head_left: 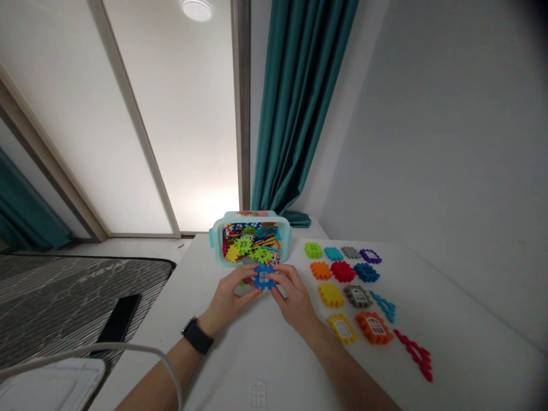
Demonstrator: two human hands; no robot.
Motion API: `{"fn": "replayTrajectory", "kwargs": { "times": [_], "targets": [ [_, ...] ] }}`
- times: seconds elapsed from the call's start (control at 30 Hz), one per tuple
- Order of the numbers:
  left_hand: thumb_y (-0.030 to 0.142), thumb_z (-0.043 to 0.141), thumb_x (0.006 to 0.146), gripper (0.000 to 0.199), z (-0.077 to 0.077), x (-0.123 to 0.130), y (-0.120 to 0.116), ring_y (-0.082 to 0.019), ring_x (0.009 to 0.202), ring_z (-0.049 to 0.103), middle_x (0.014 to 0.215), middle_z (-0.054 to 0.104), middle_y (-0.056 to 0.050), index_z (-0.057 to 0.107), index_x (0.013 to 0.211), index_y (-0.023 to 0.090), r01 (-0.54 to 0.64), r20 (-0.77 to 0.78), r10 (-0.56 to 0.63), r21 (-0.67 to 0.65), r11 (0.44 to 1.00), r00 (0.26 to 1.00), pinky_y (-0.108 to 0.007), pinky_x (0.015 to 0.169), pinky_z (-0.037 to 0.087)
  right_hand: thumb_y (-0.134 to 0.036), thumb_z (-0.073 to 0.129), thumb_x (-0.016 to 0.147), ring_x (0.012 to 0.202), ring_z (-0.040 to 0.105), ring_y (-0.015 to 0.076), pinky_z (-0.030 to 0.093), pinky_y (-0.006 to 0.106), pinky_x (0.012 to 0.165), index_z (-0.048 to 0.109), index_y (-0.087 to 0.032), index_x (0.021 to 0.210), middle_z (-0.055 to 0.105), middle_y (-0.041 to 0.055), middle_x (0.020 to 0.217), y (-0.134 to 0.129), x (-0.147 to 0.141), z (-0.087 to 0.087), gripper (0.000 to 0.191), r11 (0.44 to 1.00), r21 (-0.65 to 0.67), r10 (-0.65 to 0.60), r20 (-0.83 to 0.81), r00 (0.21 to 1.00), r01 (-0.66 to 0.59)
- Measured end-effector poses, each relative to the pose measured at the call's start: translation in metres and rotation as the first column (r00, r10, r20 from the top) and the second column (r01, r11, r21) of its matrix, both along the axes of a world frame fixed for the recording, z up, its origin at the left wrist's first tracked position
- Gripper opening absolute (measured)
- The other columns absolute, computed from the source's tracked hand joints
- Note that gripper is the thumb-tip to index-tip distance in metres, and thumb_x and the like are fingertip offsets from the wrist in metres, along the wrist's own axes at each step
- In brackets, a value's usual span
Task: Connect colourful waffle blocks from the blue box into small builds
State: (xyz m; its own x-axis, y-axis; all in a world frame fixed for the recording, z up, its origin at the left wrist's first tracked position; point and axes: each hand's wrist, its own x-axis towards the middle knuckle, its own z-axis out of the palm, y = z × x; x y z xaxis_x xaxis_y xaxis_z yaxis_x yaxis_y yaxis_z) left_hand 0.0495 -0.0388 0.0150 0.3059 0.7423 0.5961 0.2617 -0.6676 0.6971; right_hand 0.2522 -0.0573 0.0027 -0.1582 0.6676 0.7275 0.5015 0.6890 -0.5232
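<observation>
Over the white table, before the bin: blue window piece, pinched at opposite sides by left hand and right hand, apparently for steadiness; rightward, loose pieces seemingly grouped by colour.

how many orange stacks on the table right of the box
2: one orange stack between the green stack and yellow stack; another orange stack, white-windowed, right of the yellow window piece. Any behind the right arm would be hidden.

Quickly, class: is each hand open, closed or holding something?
Left hand: holding the blue toy piece by its left side.
Right hand: holding the same piece by its right side.
</observation>
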Motion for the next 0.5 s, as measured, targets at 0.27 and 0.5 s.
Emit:
{"fn": "replayTrajectory", "kwargs": {
  "times": [0.27, 0.5],
  "targets": [
    [0.053, 0.059, 0.090, 0.037, -0.002, 0.016, 0.000, -0.014, 0.061, 0.058, 0.070, 0.065, -0.001, 0.063, 0.085, 0.016, 0.215, 0.304, -0.074, -0.462, 0.860, 0.950, -0.027, 0.062, 0.049, -0.037, 0.057, 0.093, 0.068, 0.057, 0.0175, 0.048, 0.029, 0.063, 0.062, -0.021, 0.082, 0.060, 0.0018, 0.075, 0.002, -0.007, 0.006, 0.020, 0.953, -0.302, -0.036, -0.215, 0.976, -0.032],
    [0.049, 0.074, 0.082, 0.037, -0.001, 0.018, 0.000, -0.012, 0.063, 0.061, 0.077, 0.066, -0.002, 0.063, 0.091, 0.014, 0.396, 0.534, 0.007, -0.635, 0.664, 0.845, -0.026, 0.061, 0.050, -0.061, 0.060, 0.085, 0.056, 0.050, 0.0146, 0.042, 0.027, 0.057, 0.062, -0.019, 0.072, 0.055, -0.0020, 0.059, 0.005, -0.010, 0.013, 0.044, 0.739, -0.577, 0.004, -0.514, 0.858, -0.349]
  ]
}}
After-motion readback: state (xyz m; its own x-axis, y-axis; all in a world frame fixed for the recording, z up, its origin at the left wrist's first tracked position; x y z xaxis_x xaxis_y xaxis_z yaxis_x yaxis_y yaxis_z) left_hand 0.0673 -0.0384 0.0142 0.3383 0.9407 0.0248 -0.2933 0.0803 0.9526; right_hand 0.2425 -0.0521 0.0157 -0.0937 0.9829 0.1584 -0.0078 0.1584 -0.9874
